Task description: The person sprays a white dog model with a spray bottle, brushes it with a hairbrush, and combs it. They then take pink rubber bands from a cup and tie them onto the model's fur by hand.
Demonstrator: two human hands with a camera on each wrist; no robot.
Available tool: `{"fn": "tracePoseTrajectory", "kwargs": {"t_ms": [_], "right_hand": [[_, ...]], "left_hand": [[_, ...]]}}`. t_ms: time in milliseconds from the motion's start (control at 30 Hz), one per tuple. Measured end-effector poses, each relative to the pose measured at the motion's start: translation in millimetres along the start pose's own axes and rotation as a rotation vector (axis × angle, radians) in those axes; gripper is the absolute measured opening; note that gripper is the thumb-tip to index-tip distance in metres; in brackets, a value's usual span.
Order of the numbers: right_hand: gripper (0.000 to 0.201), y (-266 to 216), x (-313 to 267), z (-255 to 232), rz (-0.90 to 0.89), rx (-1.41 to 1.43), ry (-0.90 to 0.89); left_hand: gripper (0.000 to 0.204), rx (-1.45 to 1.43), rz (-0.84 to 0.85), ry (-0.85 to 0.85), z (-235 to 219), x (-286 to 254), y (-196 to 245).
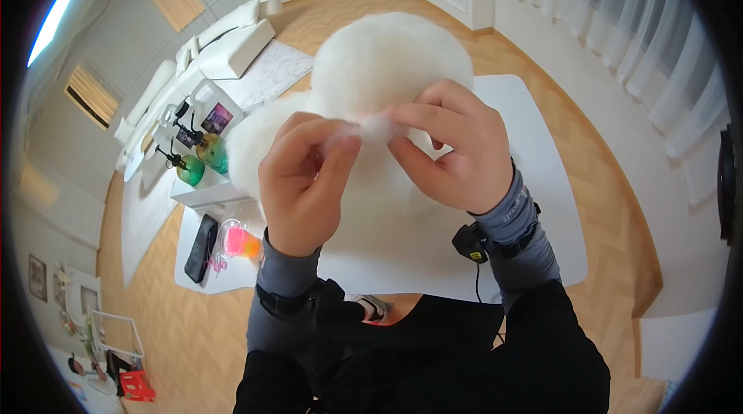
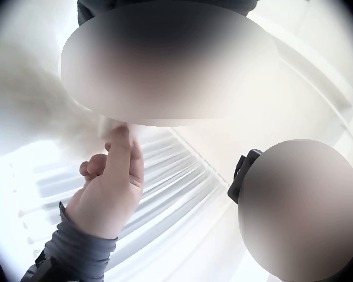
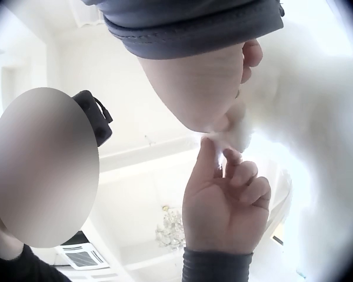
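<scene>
In the head view, a small tuft of white fluffy fibre (image 1: 377, 129) is stretched between both hands, in front of my chest. My left hand (image 1: 303, 182) pinches its left end between thumb and fingers. The other end is pinched the same way by my right hand (image 1: 460, 143). Just beyond them, a large rounded mass of white fluff (image 1: 391, 50) rises over the table, with a second lobe of fluff (image 1: 255, 143) to the left. The right wrist view shows the tuft (image 3: 241, 132) close between the fingertips; in the left wrist view a blurred patch covers part of the hands.
On the left of the white table (image 1: 542, 182) stand green spray bottles (image 1: 210, 152) and white jugs (image 1: 209, 104). Nearer are a black case (image 1: 201, 250), a cup with pink and orange contents (image 1: 240, 242) and pink scissors (image 1: 218, 264). A sofa (image 1: 232, 42) stands farther back.
</scene>
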State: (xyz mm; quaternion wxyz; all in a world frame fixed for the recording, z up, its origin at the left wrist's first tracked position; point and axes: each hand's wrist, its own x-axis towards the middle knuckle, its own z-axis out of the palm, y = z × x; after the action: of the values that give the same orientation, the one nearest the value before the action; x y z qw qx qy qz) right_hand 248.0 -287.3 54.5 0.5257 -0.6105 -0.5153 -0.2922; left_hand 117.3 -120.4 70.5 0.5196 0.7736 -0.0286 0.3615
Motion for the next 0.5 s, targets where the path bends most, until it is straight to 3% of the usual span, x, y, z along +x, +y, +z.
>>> {"fn": "tracePoseTrajectory", "kwargs": {"t_ms": [167, 233, 333, 500], "right_hand": [[0.025, 13.9, 2.8, -15.4, -0.158, 0.065, -0.210], [0.023, 16.6, 2.4, -24.4, -0.180, 0.091, -0.295], [0.019, 15.6, 2.9, -34.3, -0.115, 0.225, -0.376], [0.022, 11.4, 2.6, -32.5, -0.056, 0.171, -0.256]], "left_hand": [[0.009, -0.019, 0.073, -0.092, -17.8, -14.5, -7.1], [0.007, 0.017, 0.273, -0.242, -27.9, -15.6, -12.5], [0.015, -0.017, 0.191, -0.154, -32.0, -21.5, -17.7], [0.032, -0.031, 0.058, 0.067, -15.3, -14.8, -2.8]]}}
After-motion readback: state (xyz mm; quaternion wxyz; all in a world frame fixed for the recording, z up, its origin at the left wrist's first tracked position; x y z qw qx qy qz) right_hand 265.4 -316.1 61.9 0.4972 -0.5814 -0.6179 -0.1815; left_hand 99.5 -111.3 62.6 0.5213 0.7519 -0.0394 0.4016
